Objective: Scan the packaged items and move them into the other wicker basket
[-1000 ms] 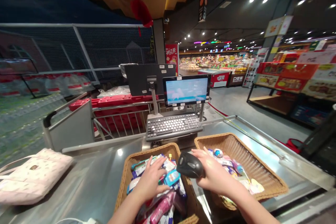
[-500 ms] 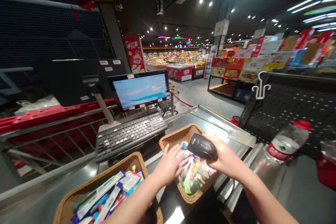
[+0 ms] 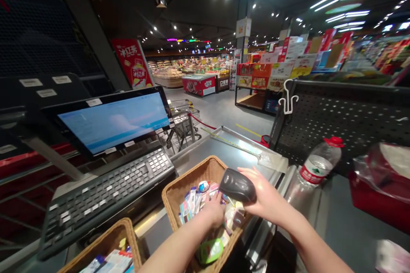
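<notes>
My right hand (image 3: 265, 198) is shut around a black handheld barcode scanner (image 3: 237, 185), which it holds above the near corner of a wicker basket (image 3: 179, 185). My left hand (image 3: 213, 213) reaches down into this basket among small packaged goods (image 3: 192, 204), including a green packet (image 3: 210, 251). Its fingers are hidden behind the back of the hand, so I cannot tell whether it grips a packet. A second wicker basket (image 3: 123, 239), holding boxed items, sits at the bottom left.
A black keyboard (image 3: 109, 192) and a cash register screen (image 3: 112, 121) stand left of the baskets on a steel counter (image 3: 238, 149). A plastic water bottle (image 3: 317, 164) and a red bag (image 3: 381, 175) lie to the right. A shopping cart (image 3: 182, 123) stands beyond.
The view has swung right. My left hand has moved from the left basket into the right basket. My right hand still holds the scanner.
</notes>
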Demonstrator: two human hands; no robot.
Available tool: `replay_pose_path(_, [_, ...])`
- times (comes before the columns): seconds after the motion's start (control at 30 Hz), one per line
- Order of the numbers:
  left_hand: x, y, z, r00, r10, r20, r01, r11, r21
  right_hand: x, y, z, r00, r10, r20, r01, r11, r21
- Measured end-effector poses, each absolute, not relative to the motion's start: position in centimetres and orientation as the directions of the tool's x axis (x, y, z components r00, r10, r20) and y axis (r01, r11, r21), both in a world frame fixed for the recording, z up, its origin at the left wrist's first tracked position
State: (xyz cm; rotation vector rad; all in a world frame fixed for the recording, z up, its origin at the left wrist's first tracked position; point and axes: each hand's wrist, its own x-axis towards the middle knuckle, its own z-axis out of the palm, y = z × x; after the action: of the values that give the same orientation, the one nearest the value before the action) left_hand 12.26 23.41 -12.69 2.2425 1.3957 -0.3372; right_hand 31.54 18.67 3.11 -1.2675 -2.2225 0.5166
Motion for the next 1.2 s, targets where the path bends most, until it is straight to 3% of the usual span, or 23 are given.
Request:
replay_pose_path(0.13, [12.9, 23.4, -13.5, 0.455, 0.789, -0.414, 0.886, -0.354, 0.299, 32.1, 19.5, 2.6, -0.421, 0.874, 0.241, 0.667, 0.479, -0.571])
replay_pose_path(0.33, [12.9, 23.5, -12.7, 0.385, 0.885, -0.263, 0.896, -0.289, 0.338, 32.5, 20.0, 2.2, -0.407, 0.872, 0.273, 0.662, 0.487, -0.569])
replay_pose_path(0.67, [4.9, 23.4, -3.6, 0.260, 0.963, -0.076, 0.900, -0.213, 0.381, 31.5, 19.4, 2.0, -0.372, 0.854, 0.364, 0.652, 0.519, -0.553])
replay_pose_path(0.83, [1.2, 21.4, 0.5, 0.177, 0.982, 0.067, 0.867, -0.188, 0.461, 30.2, 19.2, 2.4, -0.373, 0.828, 0.418, 0.651, 0.555, -0.519])
replay_pose_path(1.2, [-5.6, 17.5, 3.5, 0.036, 0.971, 0.234, 0.880, -0.142, 0.454, 24.2, 19.6, 4.6, -0.484, 0.747, 0.456, 0.597, 0.663, -0.452])
